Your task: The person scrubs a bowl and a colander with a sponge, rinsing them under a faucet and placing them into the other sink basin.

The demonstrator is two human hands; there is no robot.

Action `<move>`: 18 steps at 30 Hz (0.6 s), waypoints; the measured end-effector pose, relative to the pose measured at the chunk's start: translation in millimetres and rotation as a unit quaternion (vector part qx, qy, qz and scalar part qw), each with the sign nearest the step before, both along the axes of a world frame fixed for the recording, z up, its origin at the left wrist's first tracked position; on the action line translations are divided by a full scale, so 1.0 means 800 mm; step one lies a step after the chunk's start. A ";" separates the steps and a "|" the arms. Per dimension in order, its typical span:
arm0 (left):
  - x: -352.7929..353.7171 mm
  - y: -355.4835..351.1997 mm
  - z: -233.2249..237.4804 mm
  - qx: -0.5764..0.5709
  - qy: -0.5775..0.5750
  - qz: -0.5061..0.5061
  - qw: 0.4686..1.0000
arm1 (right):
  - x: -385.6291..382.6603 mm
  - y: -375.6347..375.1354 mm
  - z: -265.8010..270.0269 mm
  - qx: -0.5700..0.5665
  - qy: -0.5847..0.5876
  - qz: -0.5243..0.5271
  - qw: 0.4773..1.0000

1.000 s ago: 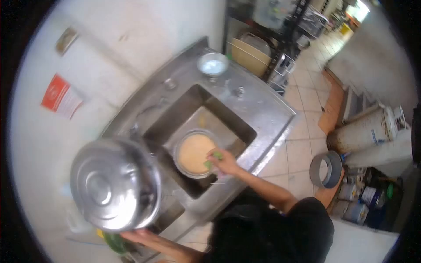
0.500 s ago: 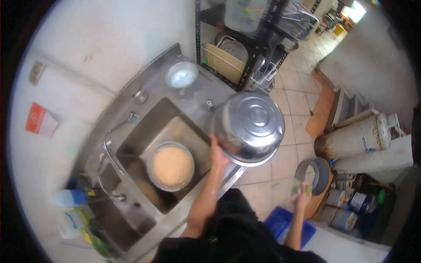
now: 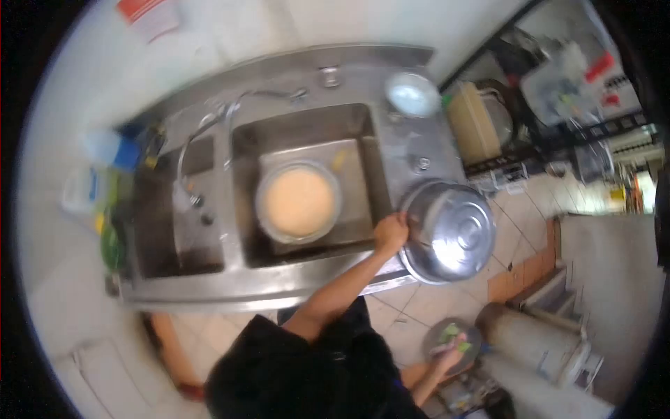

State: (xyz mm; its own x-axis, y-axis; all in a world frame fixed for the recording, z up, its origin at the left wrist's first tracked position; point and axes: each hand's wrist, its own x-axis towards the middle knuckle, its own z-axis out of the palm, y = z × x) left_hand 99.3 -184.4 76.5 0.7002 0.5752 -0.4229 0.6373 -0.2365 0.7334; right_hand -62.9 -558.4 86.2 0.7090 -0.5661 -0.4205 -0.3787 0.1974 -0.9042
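Observation:
My left hand (image 3: 392,232) is closed at the rim of a large shiny steel bowl (image 3: 457,234), which sits upside down at the right end of the counter, partly past its edge. Low on the right, my right hand (image 3: 450,357) reaches over a round grey bin (image 3: 434,336) on the floor. Pale green pieces (image 3: 453,329) show around its fingertips, and blur hides how the fingers are set. In the larger sink basin (image 3: 357,209) stands a round container (image 3: 264,209) filled with a pale orange liquid (image 3: 300,201).
A faucet (image 3: 241,105) and hose rise behind the two basins. On the counter's back right sits a small bowl (image 3: 412,95). Bottles (image 3: 112,149) stand at the left end. A black shelf rack (image 3: 558,140) borders the right, and a gas cylinder (image 3: 527,339) lies beyond the bin.
The view has turned, so the sink now lies more level. My right hand has moved from beside the bin to over it, with green pieces showing there. My left hand stays at the bowl's rim.

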 end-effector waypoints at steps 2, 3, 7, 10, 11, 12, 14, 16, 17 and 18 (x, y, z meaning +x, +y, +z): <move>-0.011 0.012 -0.001 0.053 -0.055 0.057 0.995 | 0.016 0.023 0.020 -0.029 0.009 0.049 0.998; -0.018 0.021 -0.001 0.107 -0.117 0.087 0.983 | 0.021 0.041 0.041 -0.058 0.008 0.071 0.996; -0.070 0.138 -0.036 -0.042 0.027 0.051 0.997 | 0.034 0.094 0.074 -0.069 -0.002 0.172 0.983; -0.145 0.237 -0.220 0.275 0.194 0.140 0.931 | 0.035 0.147 0.077 -0.096 0.035 0.131 0.986; -0.172 0.269 -0.314 0.374 0.302 0.167 0.861 | 0.032 0.163 0.071 -0.116 -0.016 0.193 0.974; -0.186 0.295 -0.296 0.371 0.305 0.172 0.860 | 0.030 0.187 0.070 -0.133 -0.068 0.252 0.956; -0.208 0.335 -0.264 0.413 0.273 0.063 0.867 | 0.035 0.254 0.088 -0.104 0.004 0.247 0.964; -0.217 0.357 -0.279 0.531 0.250 0.037 0.809 | 0.021 0.303 0.112 -0.080 0.076 0.236 0.966; -0.213 0.367 -0.287 0.643 0.219 0.011 0.734 | 0.014 0.320 0.119 -0.086 0.077 0.273 0.955; -0.195 0.373 -0.298 0.639 0.219 0.017 0.737 | 0.010 0.334 0.122 -0.091 0.078 0.310 0.943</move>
